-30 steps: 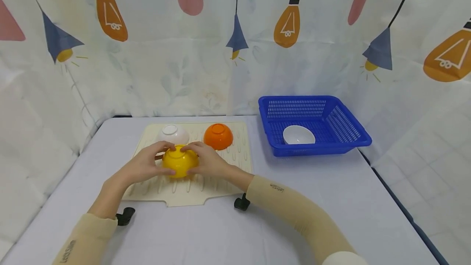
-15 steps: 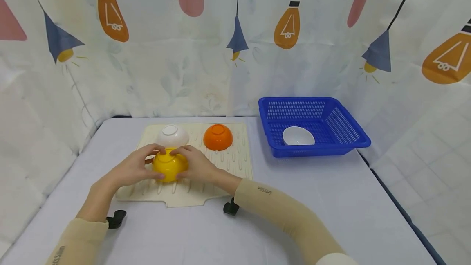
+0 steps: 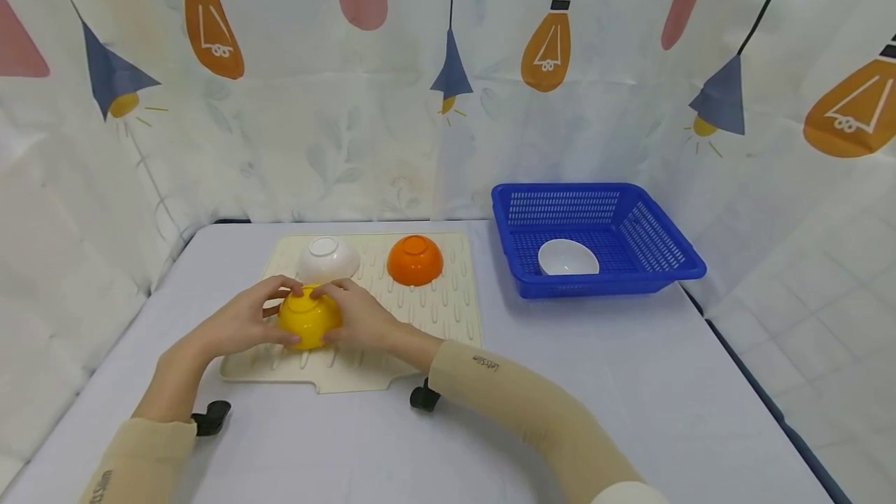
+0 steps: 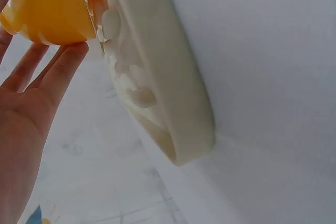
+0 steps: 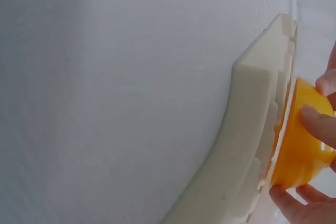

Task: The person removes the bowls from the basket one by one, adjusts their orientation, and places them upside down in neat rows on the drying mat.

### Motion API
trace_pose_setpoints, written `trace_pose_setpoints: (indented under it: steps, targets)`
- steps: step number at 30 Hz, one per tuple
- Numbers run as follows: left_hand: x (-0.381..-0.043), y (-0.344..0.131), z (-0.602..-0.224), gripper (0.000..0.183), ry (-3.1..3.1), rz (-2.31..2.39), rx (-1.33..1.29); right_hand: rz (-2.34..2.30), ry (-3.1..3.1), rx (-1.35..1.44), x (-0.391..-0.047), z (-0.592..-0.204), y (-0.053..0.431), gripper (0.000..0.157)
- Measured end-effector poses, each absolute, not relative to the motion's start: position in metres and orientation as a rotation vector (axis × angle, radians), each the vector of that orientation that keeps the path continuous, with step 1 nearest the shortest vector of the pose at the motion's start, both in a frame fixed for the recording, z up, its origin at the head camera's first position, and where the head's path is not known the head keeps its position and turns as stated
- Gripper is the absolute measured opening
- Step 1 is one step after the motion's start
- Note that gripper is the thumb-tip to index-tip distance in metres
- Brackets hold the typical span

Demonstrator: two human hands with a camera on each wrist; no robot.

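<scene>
A yellow bowl [image 3: 309, 320] sits upside down at the front left of a cream drying board [image 3: 420, 344] with raised ridges. My left hand [image 3: 240, 321] holds the bowl from its left side, fingers curved toward the base and thumb low near the rim. From the right, my right hand [image 3: 364, 319] grips it in the same way. In the right wrist view the yellow bowl [image 5: 304, 140] has its rim down at the ridges, with fingertips on its side. Behind it on the board, a white bowl [image 3: 329, 258] and an orange bowl [image 3: 415, 260] stand upside down.
To the right of the board stands a blue plastic basket [image 3: 595, 287] with a white bowl [image 3: 568, 257] inside. A white cloth [image 3: 560, 379] covers the table, and a printed curtain [image 3: 392, 138] hangs behind and at the sides.
Both hands have moved left and slightly nearer with the yellow bowl, from the board's middle to its front left. The other bowls and the basket have stayed put.
</scene>
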State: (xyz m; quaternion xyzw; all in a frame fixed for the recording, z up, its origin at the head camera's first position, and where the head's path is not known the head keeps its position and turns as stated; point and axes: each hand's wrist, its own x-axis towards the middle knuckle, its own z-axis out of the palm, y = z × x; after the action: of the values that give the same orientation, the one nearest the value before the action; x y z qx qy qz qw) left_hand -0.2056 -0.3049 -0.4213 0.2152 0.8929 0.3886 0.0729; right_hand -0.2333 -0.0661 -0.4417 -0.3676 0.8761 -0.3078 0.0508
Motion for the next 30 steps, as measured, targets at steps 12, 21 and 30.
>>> trace_pose_setpoints:
  steps: [12, 21, 30]
  targets:
    - [-0.209, -0.307, -0.429, 0.070, 2.668, 1.180, 0.674, -0.915, 2.631, -1.112, -0.236, -0.446, -0.065, 0.056]
    - [-0.211, -0.305, -0.430, 0.076, 2.665, 1.170, 0.670, -0.838, 2.563, -1.162, -0.240, -0.435, -0.053, 0.063]
    - [-0.210, -0.306, -0.429, 0.062, 2.681, 1.170, 0.621, -0.883, 2.508, -1.171, -0.246, -0.435, -0.034, 0.065]
